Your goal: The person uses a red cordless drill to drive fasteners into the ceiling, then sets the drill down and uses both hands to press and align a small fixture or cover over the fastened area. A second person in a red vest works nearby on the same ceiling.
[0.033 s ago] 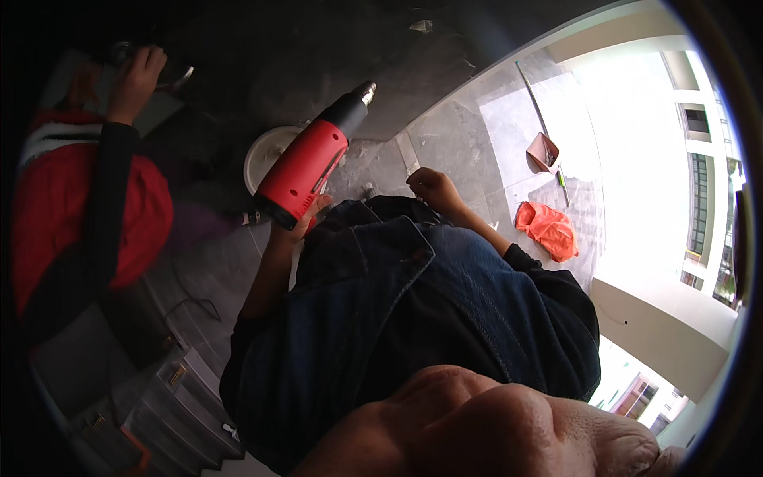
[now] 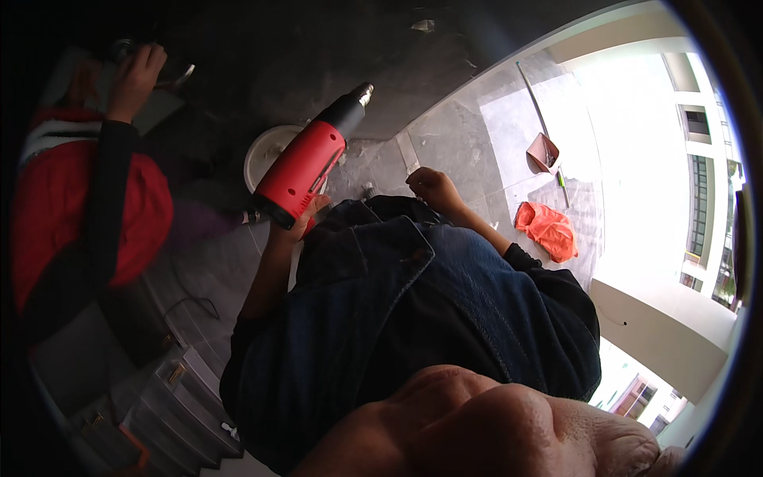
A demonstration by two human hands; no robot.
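My left hand (image 2: 305, 221) is wrapped round the handle of a red and black heat gun (image 2: 304, 169). The gun's metal nozzle points up and to the right, toward a dark wall surface (image 2: 270, 63). My right hand (image 2: 434, 189) is in front of my body with its fingers curled in. Whatever those fingers may hold is hidden. Below the heat gun, partly covered by it, a round whitish bucket (image 2: 260, 159) stands on the floor.
At the left, a co-worker in red and black (image 2: 87, 215) raises a hand (image 2: 139, 83) near the dark wall. An orange bag (image 2: 547, 230) and a long-handled dustpan (image 2: 544, 153) lie on the floor at right. A cable (image 2: 191, 302) and grey steps (image 2: 175, 405) are lower left.
The heat gun's nozzle has shifted very slightly down and to the left. Both hands otherwise stay where they were.
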